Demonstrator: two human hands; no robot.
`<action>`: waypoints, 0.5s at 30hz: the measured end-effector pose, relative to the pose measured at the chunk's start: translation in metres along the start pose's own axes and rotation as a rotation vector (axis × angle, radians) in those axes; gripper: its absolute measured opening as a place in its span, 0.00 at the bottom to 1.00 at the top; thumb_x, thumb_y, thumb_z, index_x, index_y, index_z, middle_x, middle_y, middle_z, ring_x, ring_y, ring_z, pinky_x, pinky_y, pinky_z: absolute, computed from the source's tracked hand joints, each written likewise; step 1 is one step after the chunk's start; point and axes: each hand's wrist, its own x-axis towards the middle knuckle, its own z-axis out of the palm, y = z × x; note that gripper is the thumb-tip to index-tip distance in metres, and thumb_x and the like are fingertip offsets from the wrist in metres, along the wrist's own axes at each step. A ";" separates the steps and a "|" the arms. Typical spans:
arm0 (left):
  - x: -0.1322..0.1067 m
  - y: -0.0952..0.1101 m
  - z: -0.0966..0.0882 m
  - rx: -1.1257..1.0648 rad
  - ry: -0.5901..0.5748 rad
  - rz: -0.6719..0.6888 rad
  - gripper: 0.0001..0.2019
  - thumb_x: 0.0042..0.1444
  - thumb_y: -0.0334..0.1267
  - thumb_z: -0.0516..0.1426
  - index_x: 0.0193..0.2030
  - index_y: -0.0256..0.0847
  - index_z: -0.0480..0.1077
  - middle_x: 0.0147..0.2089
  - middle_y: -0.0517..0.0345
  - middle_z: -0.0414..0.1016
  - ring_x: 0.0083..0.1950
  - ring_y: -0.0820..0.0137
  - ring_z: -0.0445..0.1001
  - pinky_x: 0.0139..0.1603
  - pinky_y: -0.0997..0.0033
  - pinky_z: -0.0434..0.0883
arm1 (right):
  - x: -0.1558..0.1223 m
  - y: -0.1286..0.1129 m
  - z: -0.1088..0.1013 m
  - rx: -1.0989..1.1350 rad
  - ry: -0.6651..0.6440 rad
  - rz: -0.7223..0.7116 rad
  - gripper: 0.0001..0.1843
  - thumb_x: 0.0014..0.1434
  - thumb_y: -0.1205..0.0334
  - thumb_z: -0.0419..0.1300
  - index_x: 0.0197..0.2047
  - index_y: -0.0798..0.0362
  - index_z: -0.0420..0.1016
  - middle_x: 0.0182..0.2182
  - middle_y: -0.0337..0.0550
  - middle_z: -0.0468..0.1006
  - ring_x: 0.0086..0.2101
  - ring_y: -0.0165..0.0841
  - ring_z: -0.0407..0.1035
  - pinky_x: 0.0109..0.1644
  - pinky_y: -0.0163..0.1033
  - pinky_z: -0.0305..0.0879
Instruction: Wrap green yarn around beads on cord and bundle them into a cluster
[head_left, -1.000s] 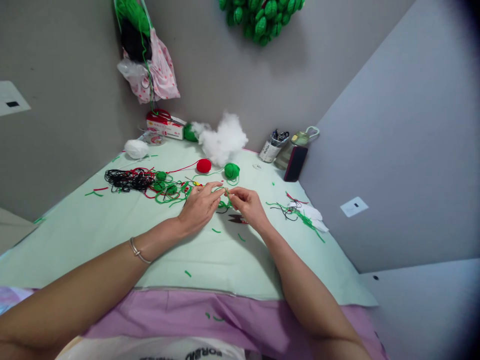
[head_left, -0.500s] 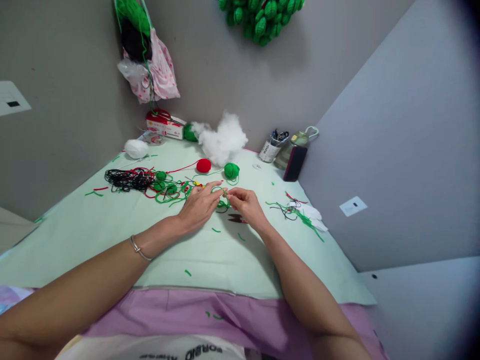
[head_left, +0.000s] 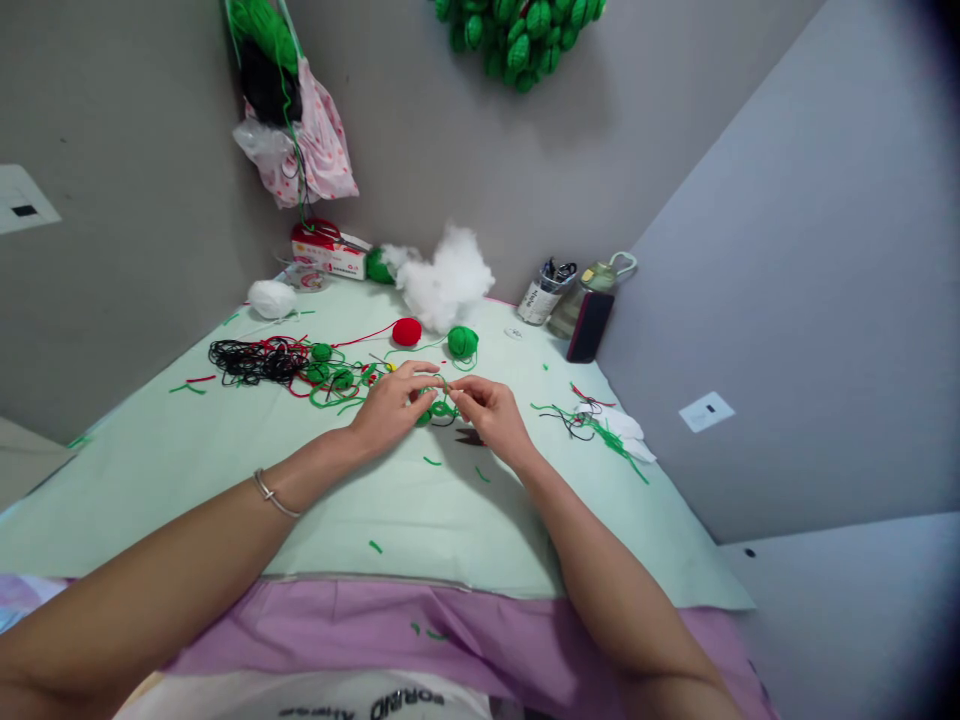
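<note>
Over the middle of the table my left hand (head_left: 395, 403) and my right hand (head_left: 491, 412) meet at their fingertips. Green yarn (head_left: 444, 409) runs between them, with a small green piece partly hidden under the left fingers. My right thumb and index finger pinch the strand. My left index finger stretches toward that pinch, and the yarn passes around my left fingers. Beneath my right hand lie scissors (head_left: 470, 437), only their dark blades showing. Just beyond the hands sit a green yarn ball (head_left: 463, 343) and a red yarn ball (head_left: 406, 332).
Left of the hands lies a tangle of black yarn (head_left: 259, 361) with red and green strands. White stuffing (head_left: 448, 280) is heaped at the back. A pen cup (head_left: 538, 300), a phone (head_left: 591, 327) and a bottle stand at the back right. Yarn scraps (head_left: 611, 437) lie at right.
My left hand has shifted slightly left and its fingers have drawn back, showing more of the small green piece. My right hand has moved only a little, still pinching the yarn.
</note>
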 end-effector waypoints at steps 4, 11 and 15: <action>0.004 0.001 0.000 -0.355 0.045 -0.220 0.13 0.52 0.48 0.62 0.36 0.41 0.78 0.50 0.50 0.78 0.45 0.62 0.75 0.44 0.64 0.70 | -0.002 0.004 0.001 -0.159 0.042 -0.074 0.14 0.61 0.53 0.58 0.38 0.55 0.78 0.19 0.33 0.62 0.22 0.27 0.54 0.28 0.35 0.51; 0.005 0.009 -0.005 -0.587 0.056 -0.397 0.16 0.43 0.48 0.68 0.34 0.41 0.77 0.41 0.54 0.79 0.38 0.65 0.72 0.40 0.66 0.67 | -0.005 0.003 0.004 -0.358 0.061 -0.159 0.13 0.63 0.56 0.56 0.40 0.54 0.79 0.19 0.33 0.64 0.21 0.27 0.55 0.31 0.34 0.53; 0.006 0.010 -0.006 -0.625 0.064 -0.406 0.15 0.42 0.48 0.69 0.33 0.41 0.78 0.43 0.52 0.79 0.42 0.63 0.73 0.44 0.64 0.68 | -0.006 0.002 0.004 -0.381 0.065 -0.172 0.13 0.63 0.57 0.55 0.41 0.53 0.78 0.19 0.33 0.65 0.22 0.27 0.55 0.31 0.34 0.54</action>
